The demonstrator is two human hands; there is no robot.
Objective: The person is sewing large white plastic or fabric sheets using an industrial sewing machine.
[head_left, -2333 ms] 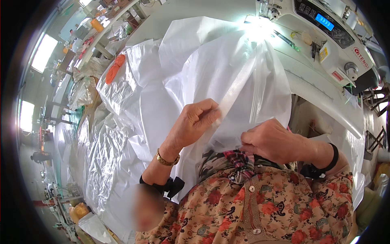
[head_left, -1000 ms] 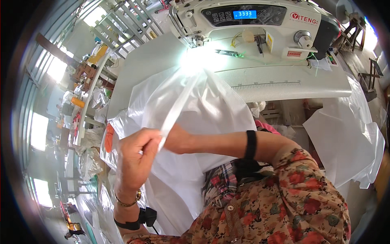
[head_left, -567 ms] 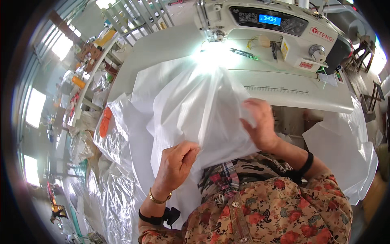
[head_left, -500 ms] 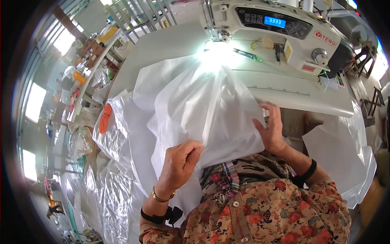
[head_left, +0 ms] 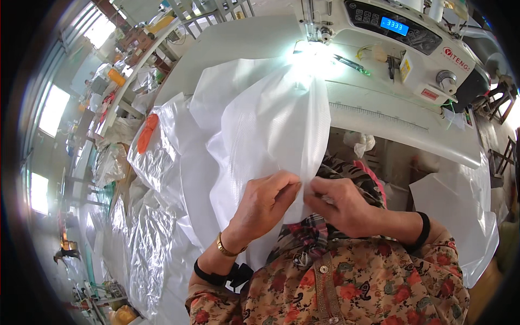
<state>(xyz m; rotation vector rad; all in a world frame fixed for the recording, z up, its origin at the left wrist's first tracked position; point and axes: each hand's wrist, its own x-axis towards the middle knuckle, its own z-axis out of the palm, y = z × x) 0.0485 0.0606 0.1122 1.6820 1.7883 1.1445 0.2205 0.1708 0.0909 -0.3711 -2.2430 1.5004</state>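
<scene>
A large white translucent plastic sheet (head_left: 276, 124) hangs from the sewing machine's needle area down to my lap, drawn into folds. My left hand (head_left: 266, 203) pinches its near edge. Close beside it, my right hand (head_left: 341, 205) is closed on the same sheet's edge, thumb and fingers together. The sewing machine (head_left: 403, 32) stands at the far right with a lit display. Its bright lamp glares over the needle, so the needle and presser foot cannot be made out.
A pen-like tool (head_left: 352, 65) lies on the machine table (head_left: 379, 100), which has a ruler strip. Shiny clear plastic (head_left: 157, 244) and an orange bundle (head_left: 147, 133) are at the left. Another white sheet (head_left: 452, 211) hangs at the right. A cluttered workbench (head_left: 135, 70) stands at far left.
My right hand has moved left from the sheet's right side, closing on the edge beside my left hand. The sheet's right side has folded inward. The view has shifted slightly.
</scene>
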